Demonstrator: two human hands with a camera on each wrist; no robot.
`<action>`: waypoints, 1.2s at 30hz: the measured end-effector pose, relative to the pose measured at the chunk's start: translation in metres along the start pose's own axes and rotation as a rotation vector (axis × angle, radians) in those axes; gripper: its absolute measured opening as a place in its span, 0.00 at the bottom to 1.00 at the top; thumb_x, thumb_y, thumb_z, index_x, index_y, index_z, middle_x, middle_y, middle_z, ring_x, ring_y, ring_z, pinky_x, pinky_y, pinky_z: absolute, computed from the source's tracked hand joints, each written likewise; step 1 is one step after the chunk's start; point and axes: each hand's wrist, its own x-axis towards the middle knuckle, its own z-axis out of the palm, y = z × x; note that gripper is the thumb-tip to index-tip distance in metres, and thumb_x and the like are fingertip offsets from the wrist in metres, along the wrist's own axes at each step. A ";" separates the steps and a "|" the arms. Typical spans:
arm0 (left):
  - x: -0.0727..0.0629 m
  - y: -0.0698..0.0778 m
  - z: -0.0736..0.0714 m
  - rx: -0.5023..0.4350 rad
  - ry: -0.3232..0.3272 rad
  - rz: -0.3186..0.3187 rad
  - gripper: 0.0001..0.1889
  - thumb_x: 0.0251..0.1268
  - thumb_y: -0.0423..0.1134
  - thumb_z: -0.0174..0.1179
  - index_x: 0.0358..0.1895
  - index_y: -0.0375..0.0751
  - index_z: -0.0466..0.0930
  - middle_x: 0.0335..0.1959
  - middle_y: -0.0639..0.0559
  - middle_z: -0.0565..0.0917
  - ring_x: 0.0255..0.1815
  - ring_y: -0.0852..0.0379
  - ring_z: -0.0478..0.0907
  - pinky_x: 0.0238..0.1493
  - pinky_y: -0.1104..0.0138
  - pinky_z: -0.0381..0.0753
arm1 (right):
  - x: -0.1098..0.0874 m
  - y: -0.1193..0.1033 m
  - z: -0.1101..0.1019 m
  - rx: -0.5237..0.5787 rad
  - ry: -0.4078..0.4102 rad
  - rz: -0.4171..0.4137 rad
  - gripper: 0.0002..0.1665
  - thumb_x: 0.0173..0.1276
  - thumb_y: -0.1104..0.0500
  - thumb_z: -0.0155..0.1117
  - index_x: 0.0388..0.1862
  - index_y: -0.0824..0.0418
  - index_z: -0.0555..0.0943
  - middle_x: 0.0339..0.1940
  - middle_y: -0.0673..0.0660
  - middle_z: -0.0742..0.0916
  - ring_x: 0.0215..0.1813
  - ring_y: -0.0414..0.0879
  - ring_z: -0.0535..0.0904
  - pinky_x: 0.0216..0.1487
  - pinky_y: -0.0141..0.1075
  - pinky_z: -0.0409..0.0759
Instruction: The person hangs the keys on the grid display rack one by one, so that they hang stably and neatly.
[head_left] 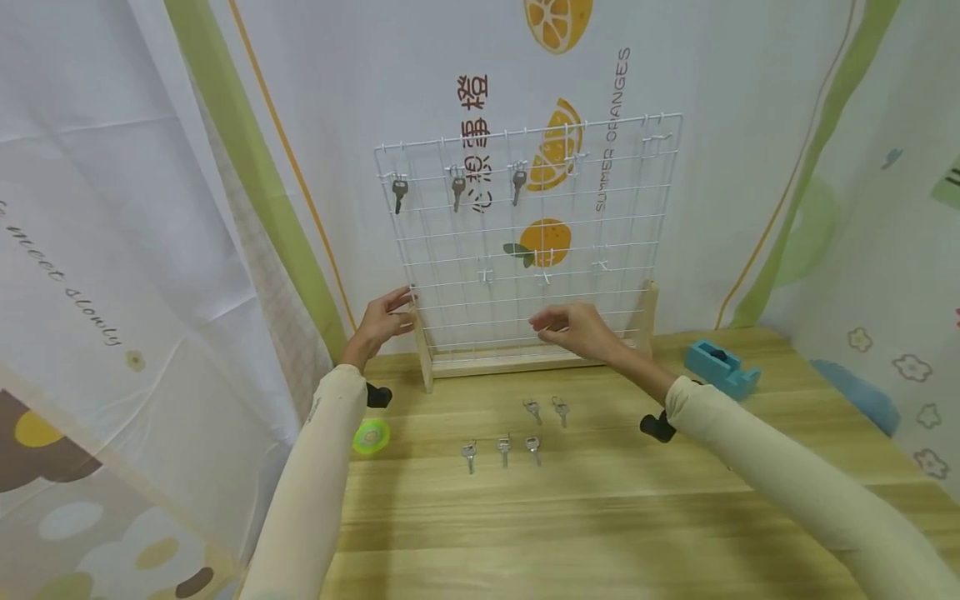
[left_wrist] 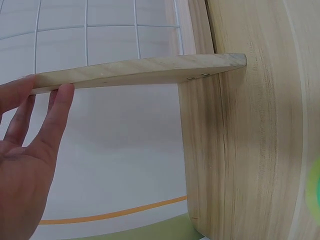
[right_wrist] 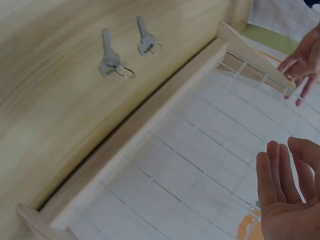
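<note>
A white wire grid rack [head_left: 465, 304] stands upright in a wooden base, with three keys hanging from its upper left hooks, one of them a dark key [head_left: 400, 195]. My left hand [head_left: 381, 321] pinches the top of the base's left wooden upright [left_wrist: 150, 67] between thumb and fingers. In front of the grid's lower middle hovers my right hand [head_left: 573, 329], fingers loosely extended towards the thumb, nothing between them in the right wrist view. Several loose keys lie on the table below, including a silver key [head_left: 532, 448] and a ringed key [right_wrist: 108, 55].
Bare white hooks, such as one hook [head_left: 600, 265], hang on the grid's middle and upper right. A blue tape dispenser [head_left: 722, 368] sits at the table's right. A yellow-green disc [head_left: 371, 437] lies at the left. A printed curtain [head_left: 337, 67] hangs close behind the rack.
</note>
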 end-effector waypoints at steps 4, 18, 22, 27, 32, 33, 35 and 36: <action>0.001 0.001 0.000 -0.006 0.011 0.009 0.36 0.77 0.22 0.53 0.84 0.41 0.55 0.80 0.37 0.63 0.73 0.36 0.70 0.67 0.49 0.80 | -0.008 0.010 0.016 0.010 -0.050 0.000 0.12 0.70 0.70 0.70 0.51 0.69 0.87 0.45 0.63 0.91 0.46 0.56 0.90 0.49 0.43 0.91; 0.002 0.003 0.003 0.005 0.058 0.018 0.33 0.76 0.21 0.53 0.81 0.40 0.62 0.76 0.40 0.71 0.73 0.41 0.71 0.67 0.48 0.81 | -0.026 0.052 0.063 0.041 -0.184 0.078 0.11 0.68 0.70 0.72 0.48 0.74 0.87 0.42 0.63 0.92 0.44 0.55 0.91 0.45 0.38 0.91; 0.003 0.002 0.003 0.010 0.061 0.019 0.32 0.77 0.22 0.53 0.81 0.40 0.62 0.76 0.41 0.71 0.73 0.41 0.72 0.66 0.48 0.81 | -0.029 0.058 0.069 0.028 -0.207 0.111 0.12 0.67 0.70 0.72 0.49 0.73 0.87 0.42 0.62 0.92 0.44 0.54 0.90 0.46 0.39 0.91; 0.004 0.000 0.002 0.003 0.059 0.035 0.30 0.78 0.23 0.52 0.80 0.40 0.63 0.76 0.41 0.71 0.74 0.41 0.71 0.68 0.48 0.80 | -0.028 0.063 0.077 0.030 -0.207 0.113 0.12 0.66 0.71 0.72 0.48 0.74 0.87 0.42 0.63 0.92 0.43 0.54 0.90 0.45 0.39 0.91; 0.004 -0.001 0.001 -0.007 0.051 0.035 0.30 0.79 0.24 0.52 0.80 0.39 0.63 0.77 0.40 0.69 0.75 0.41 0.70 0.69 0.47 0.78 | -0.026 0.065 0.085 0.043 -0.230 0.141 0.10 0.66 0.72 0.72 0.46 0.73 0.88 0.41 0.62 0.92 0.43 0.53 0.90 0.46 0.37 0.91; 0.003 -0.001 0.001 -0.009 0.048 0.033 0.30 0.79 0.23 0.51 0.81 0.39 0.62 0.78 0.39 0.68 0.75 0.40 0.69 0.70 0.47 0.78 | -0.025 0.066 0.087 0.043 -0.233 0.148 0.10 0.66 0.72 0.72 0.46 0.72 0.88 0.41 0.62 0.92 0.43 0.53 0.90 0.46 0.37 0.91; 0.002 -0.001 0.002 -0.017 0.041 0.031 0.31 0.79 0.23 0.51 0.81 0.39 0.61 0.79 0.39 0.67 0.76 0.40 0.68 0.71 0.47 0.77 | -0.025 0.066 0.090 0.033 -0.240 0.159 0.10 0.66 0.72 0.73 0.46 0.71 0.88 0.41 0.61 0.92 0.44 0.53 0.90 0.47 0.36 0.91; 0.002 -0.002 0.001 -0.018 0.038 0.029 0.31 0.79 0.23 0.51 0.81 0.39 0.61 0.79 0.39 0.66 0.76 0.40 0.68 0.71 0.47 0.77 | -0.025 0.066 0.091 0.032 -0.243 0.163 0.10 0.66 0.72 0.73 0.46 0.71 0.88 0.41 0.61 0.92 0.44 0.53 0.90 0.47 0.36 0.91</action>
